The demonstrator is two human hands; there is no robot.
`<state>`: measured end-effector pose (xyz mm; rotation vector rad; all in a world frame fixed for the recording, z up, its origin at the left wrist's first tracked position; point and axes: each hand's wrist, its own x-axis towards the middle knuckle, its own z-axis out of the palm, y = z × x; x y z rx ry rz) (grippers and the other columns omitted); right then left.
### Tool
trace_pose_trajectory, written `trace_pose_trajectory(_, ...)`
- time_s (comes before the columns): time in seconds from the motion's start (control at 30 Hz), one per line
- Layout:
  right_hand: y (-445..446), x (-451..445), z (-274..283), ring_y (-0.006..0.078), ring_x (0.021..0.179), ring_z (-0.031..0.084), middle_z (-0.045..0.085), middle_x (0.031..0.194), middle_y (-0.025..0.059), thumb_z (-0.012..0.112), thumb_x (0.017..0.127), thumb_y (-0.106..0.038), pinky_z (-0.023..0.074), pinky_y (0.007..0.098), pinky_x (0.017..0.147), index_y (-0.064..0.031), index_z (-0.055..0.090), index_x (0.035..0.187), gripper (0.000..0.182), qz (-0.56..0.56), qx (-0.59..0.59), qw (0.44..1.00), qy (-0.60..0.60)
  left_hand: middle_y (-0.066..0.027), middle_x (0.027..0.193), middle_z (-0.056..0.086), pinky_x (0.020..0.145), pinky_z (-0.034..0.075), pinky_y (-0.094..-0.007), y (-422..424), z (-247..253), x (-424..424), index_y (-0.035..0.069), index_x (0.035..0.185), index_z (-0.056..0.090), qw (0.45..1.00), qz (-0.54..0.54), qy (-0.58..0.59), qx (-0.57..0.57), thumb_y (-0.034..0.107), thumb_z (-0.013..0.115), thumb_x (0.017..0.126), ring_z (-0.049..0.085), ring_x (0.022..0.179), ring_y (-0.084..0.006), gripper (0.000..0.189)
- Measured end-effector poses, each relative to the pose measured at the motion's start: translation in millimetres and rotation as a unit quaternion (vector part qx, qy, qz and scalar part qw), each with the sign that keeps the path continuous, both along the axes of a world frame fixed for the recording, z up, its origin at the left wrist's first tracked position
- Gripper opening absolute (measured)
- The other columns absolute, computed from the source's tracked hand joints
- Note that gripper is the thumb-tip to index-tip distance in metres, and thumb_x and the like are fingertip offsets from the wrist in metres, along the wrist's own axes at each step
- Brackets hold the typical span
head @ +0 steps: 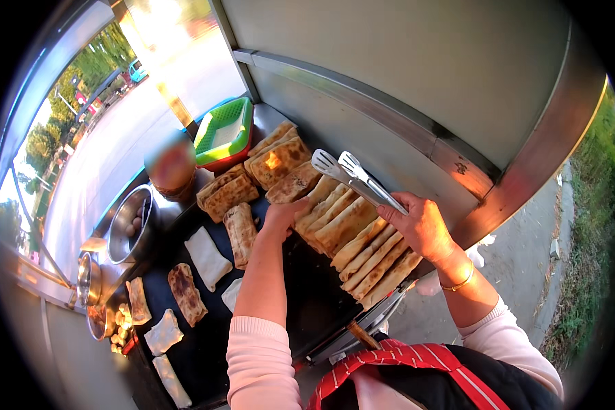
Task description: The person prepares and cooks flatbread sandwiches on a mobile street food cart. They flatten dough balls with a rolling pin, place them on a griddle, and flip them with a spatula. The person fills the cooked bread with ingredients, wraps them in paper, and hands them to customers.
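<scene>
My right hand (420, 225) is closed around the handles of metal serving tongs (361, 179), whose slotted heads point up and away from me, spread apart. Under the tongs, folded flatbreads (338, 220) stand on edge in a tight row on the right of a black griddle (312, 287). My left hand (282, 218) touches the left end of this row, near a browned flatbread (293, 183); its grip on the bread is not clear. Left of that arm lie a browned stuffed flatbread (241, 233) and a pale uncooked one (208, 259).
Behind the breads sits a green plastic basket (224, 130). A steel bowl (130, 225) with eggs and a smaller metal bowl (88, 279) line the left side. More browned breads (187, 294) and pale dough pieces (164, 333) lie on the griddle. A metal wall panel (389, 113) rises at right.
</scene>
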<state>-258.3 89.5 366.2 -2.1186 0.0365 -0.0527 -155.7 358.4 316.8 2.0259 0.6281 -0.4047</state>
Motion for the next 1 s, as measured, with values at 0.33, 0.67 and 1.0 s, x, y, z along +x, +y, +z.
trace_pose_trajectory(0.33,-3,16,5,0.0413,0.078,0.064,0.065,0.081,0.026,0.067,0.088,-0.042,0.0501,0.0437,0.072,0.0034,0.063,0.107,0.049,0.031,-0.058,0.996,-0.067,-0.0061,0.112,0.064,0.088,0.046,-0.0307,5,-19,-10,0.01,0.125,0.064,0.961,-0.184,-0.102,-0.178,0.019,0.079,0.077,0.057,0.101,-0.0157,0.051)
trace_pose_trajectory(0.67,9,40,31,0.0419,0.078,0.063,0.064,0.077,0.0237,0.067,0.08,-0.03,0.0501,0.0456,0.072,0.0029,0.067,0.086,0.034,0.118,-0.243,0.962,-0.044,-0.0082,0.121,0.062,0.093,0.045,-0.0305,-12,-7,-61,0.002,0.134,0.053,0.944,-0.273,-0.171,-0.079,0.027,0.074,0.087,0.057,0.108,-0.0161,0.057)
trace_pose_trajectory(1.0,26,71,33,0.0381,0.079,0.068,0.068,0.082,0.0241,0.069,0.081,-0.03,0.0527,0.0427,0.074,0.0014,0.072,0.084,0.032,0.056,-0.362,0.93,0.03,-0.0176,0.105,0.062,0.091,0.046,-0.0392,-63,-34,-79,0.002,0.113,0.061,0.955,-0.048,-0.294,0.003,0.029,0.067,0.089,0.059,0.103,-0.0331,0.036)
